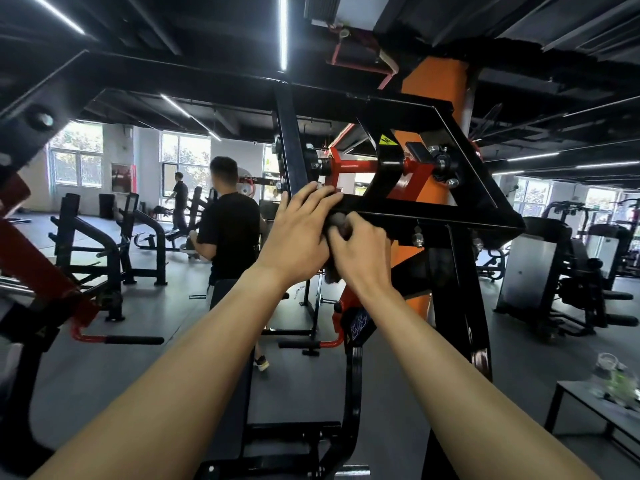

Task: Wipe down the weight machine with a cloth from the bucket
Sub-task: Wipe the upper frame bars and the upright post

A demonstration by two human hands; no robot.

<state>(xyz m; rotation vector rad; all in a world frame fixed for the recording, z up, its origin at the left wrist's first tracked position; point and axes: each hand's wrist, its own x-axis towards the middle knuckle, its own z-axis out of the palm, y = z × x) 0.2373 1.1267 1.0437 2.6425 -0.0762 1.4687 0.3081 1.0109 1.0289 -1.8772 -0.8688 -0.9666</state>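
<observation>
At the upper frame of the black weight machine (433,216), in front of an orange pillar (433,88), both arms were raised to the frame's lower crossbar, near the red pivot shaft (353,166). The left hand (301,233) lay over the top of that crossbar with fingers fairly straight, its grip open and holding nothing. The right hand (362,252) sat just below the bar, its grip closed round a grey cloth (338,223), which touched the bar's underside and hung partly down between the two wrists.
</observation>
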